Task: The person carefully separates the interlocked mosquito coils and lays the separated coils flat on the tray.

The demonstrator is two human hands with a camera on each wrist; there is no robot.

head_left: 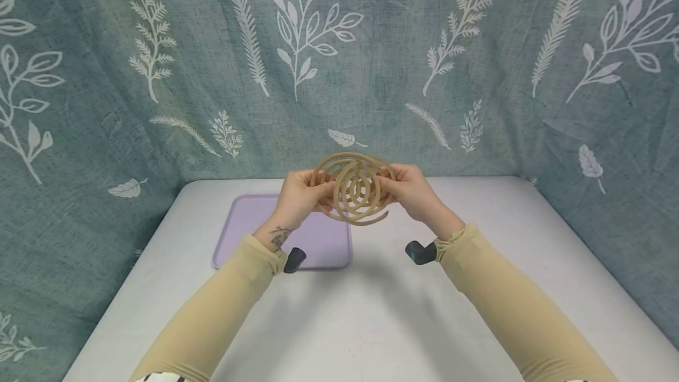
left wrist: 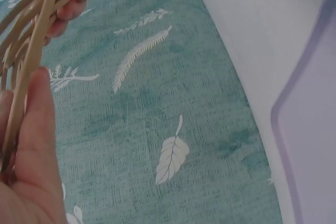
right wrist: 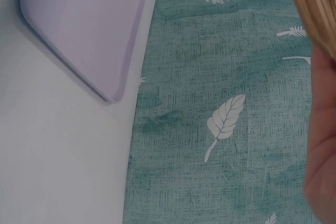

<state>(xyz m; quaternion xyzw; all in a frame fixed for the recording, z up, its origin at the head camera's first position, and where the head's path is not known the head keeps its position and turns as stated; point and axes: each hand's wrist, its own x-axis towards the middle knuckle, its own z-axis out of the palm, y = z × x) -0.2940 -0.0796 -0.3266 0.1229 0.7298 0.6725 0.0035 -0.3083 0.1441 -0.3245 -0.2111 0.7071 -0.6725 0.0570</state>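
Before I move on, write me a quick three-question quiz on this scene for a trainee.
1. Multiple choice: which side grips the tan spiral? A, left alone; B, right alone; C, both.
2. Fill in: the lilac tray lies on the white table, toward the person's ____ side.
3. True or false: the spiral lies on the tray.

Key:
1. C: the left hand and the right hand both grip it.
2. Left.
3. False: it is held up off the tray.
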